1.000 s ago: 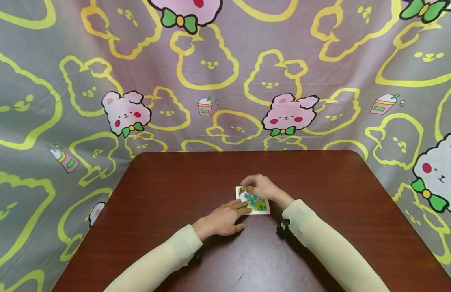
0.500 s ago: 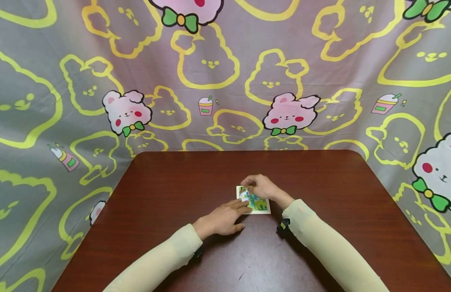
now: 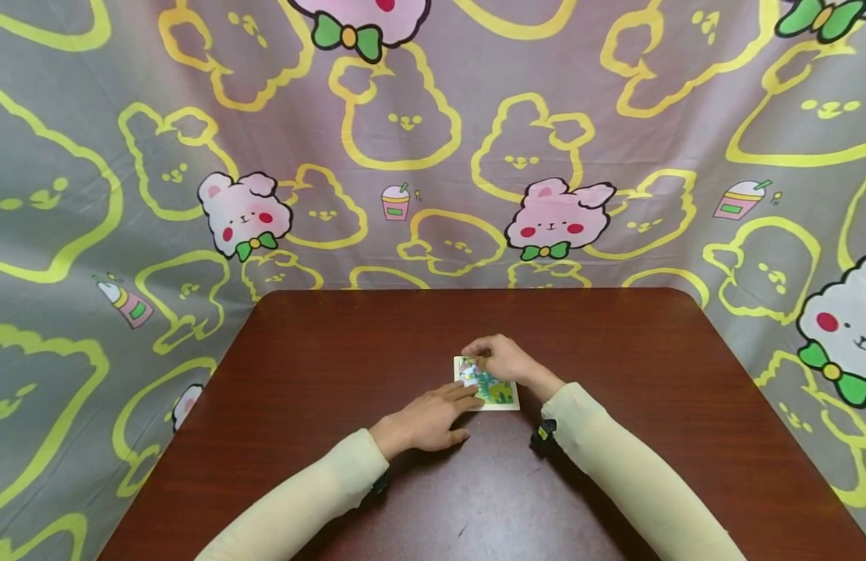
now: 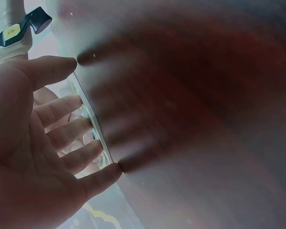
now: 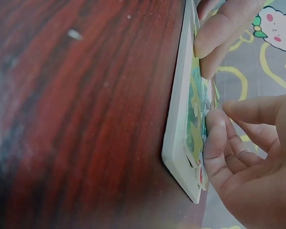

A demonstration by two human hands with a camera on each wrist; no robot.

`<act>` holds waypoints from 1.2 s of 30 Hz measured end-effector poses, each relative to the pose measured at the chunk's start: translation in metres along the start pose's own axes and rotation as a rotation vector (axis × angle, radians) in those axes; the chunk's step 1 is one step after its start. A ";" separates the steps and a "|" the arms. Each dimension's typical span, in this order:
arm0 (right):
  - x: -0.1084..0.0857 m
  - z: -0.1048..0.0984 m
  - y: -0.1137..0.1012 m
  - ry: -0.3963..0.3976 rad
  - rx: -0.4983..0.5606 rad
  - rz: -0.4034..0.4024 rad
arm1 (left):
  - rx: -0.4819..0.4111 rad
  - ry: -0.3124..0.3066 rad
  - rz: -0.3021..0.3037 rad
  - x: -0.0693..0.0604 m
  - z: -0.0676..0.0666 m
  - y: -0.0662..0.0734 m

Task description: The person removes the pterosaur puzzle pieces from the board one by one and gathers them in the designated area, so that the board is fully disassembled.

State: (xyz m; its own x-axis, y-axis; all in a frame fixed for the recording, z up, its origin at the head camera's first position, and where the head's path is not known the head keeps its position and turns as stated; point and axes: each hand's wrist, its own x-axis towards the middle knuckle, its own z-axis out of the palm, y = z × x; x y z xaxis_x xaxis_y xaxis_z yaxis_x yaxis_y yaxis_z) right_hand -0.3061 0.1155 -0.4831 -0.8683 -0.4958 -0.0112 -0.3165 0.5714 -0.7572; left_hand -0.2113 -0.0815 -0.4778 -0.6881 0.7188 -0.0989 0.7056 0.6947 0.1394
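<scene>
A small jigsaw puzzle [image 3: 501,393] with a pale frame [image 5: 174,149] and a green, blue and yellow picture lies flat on the table. My left hand [image 3: 433,421] rests its fingertips on the near left part of it, fingers straight and spread. Over the far left corner is my right hand [image 3: 506,360], its fingers bent down to the picture. In the right wrist view, the thumb and index finger of that hand [image 5: 252,152] meet at a thin puzzle piece [image 5: 215,91] that stands slightly raised there. The fingers hide most of this piece.
The dark red-brown wooden table [image 3: 334,351] has rounded far corners. A grey curtain [image 3: 433,257] printed with cartoon bears and rabbits hangs behind it and on both sides. Black wrist devices [image 3: 543,438] sit below the sleeves.
Both hands stay almost in place. At the puzzle's far left corner, the brown patch under my right fingers has shifted and more pale picture shows; the piece there has tilted or moved slightly.
</scene>
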 end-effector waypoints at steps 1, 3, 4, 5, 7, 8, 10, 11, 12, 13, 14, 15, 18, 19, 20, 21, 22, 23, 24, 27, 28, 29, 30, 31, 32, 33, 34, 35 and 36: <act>0.000 0.000 0.000 -0.003 0.004 0.005 | 0.001 0.001 -0.001 0.000 0.000 0.000; 0.000 -0.001 -0.001 -0.011 0.011 0.017 | 0.001 0.001 0.000 0.000 0.001 -0.001; 0.000 -0.001 -0.001 -0.014 0.013 0.022 | 0.002 0.001 0.000 0.000 0.001 -0.001; 0.000 -0.001 -0.002 -0.017 0.014 0.028 | 0.002 0.001 0.001 0.000 0.001 -0.001; 0.000 -0.002 -0.003 -0.021 0.007 0.030 | 0.006 0.003 0.002 0.001 0.001 -0.001; 0.001 -0.003 -0.003 -0.022 0.002 0.029 | 0.006 0.001 0.002 0.001 0.001 -0.001; 0.001 -0.003 -0.004 -0.024 -0.012 0.029 | 0.004 -0.001 0.004 0.001 0.001 -0.002; 0.002 -0.004 -0.003 -0.024 -0.017 0.028 | 0.004 -0.001 0.003 0.001 0.001 -0.002; 0.002 -0.004 -0.003 -0.024 -0.021 0.026 | 0.003 -0.003 0.002 0.001 0.000 -0.002; 0.003 -0.003 -0.003 -0.023 -0.024 0.028 | 0.002 -0.006 0.000 0.001 0.000 -0.002; 0.003 -0.003 -0.002 -0.022 -0.024 0.028 | 0.001 -0.008 -0.001 0.001 -0.001 -0.002; 0.004 -0.003 -0.002 -0.021 -0.024 0.030 | 0.001 -0.008 0.000 0.001 -0.001 -0.002; 0.004 -0.003 -0.003 -0.016 -0.019 0.036 | 0.003 -0.007 0.000 0.001 -0.002 -0.002; 0.005 -0.003 -0.003 -0.015 -0.018 0.039 | 0.004 -0.007 0.001 0.001 -0.002 -0.002; 0.004 -0.003 -0.003 -0.016 -0.017 0.044 | 0.005 -0.004 0.004 0.001 -0.002 -0.002; 0.004 -0.003 -0.004 -0.016 -0.016 0.048 | 0.006 -0.002 0.006 0.001 -0.002 -0.002; 0.004 -0.003 -0.004 -0.016 -0.016 0.051 | 0.006 0.000 0.008 0.001 -0.002 -0.002; 0.004 -0.003 -0.004 -0.016 -0.015 0.054 | 0.007 0.001 0.009 0.001 -0.001 -0.002; 0.004 -0.002 -0.004 -0.016 -0.014 0.055 | 0.007 0.002 0.010 0.001 -0.001 -0.002; 0.003 -0.002 -0.003 -0.008 -0.014 0.051 | 0.005 0.000 0.009 0.000 -0.001 -0.002; 0.003 -0.001 -0.003 -0.005 -0.012 0.047 | 0.005 0.001 0.008 0.000 -0.001 -0.002; 0.003 -0.001 -0.003 -0.001 -0.013 0.042 | 0.005 0.000 0.007 -0.001 -0.001 -0.001; 0.003 -0.001 -0.002 0.003 -0.016 0.038 | 0.005 0.000 0.006 -0.001 -0.001 -0.001; 0.003 -0.001 -0.002 0.007 -0.020 0.031 | 0.005 -0.001 0.004 -0.001 -0.001 -0.001; 0.003 0.000 -0.002 0.011 -0.025 0.025 | 0.006 -0.001 0.003 -0.001 -0.001 -0.001; 0.003 0.000 -0.002 0.015 -0.029 0.019 | 0.006 0.000 0.003 -0.001 -0.001 -0.001; 0.003 0.000 -0.001 0.020 -0.035 0.012 | 0.006 0.000 0.002 -0.001 0.000 -0.001; 0.002 0.000 -0.001 0.023 -0.042 0.004 | 0.005 -0.002 0.001 -0.001 0.000 -0.001; 0.002 0.000 -0.001 0.025 -0.047 -0.005 | 0.005 -0.003 0.000 -0.001 0.000 -0.001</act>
State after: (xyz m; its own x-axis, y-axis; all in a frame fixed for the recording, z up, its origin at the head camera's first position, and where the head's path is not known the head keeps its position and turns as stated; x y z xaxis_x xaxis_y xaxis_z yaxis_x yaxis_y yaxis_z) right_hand -0.3078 0.1135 -0.4828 -0.8757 -0.4828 0.0096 -0.3384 0.5992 -0.7256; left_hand -0.2112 -0.0829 -0.4774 -0.6878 0.7188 -0.1019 0.7064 0.6950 0.1340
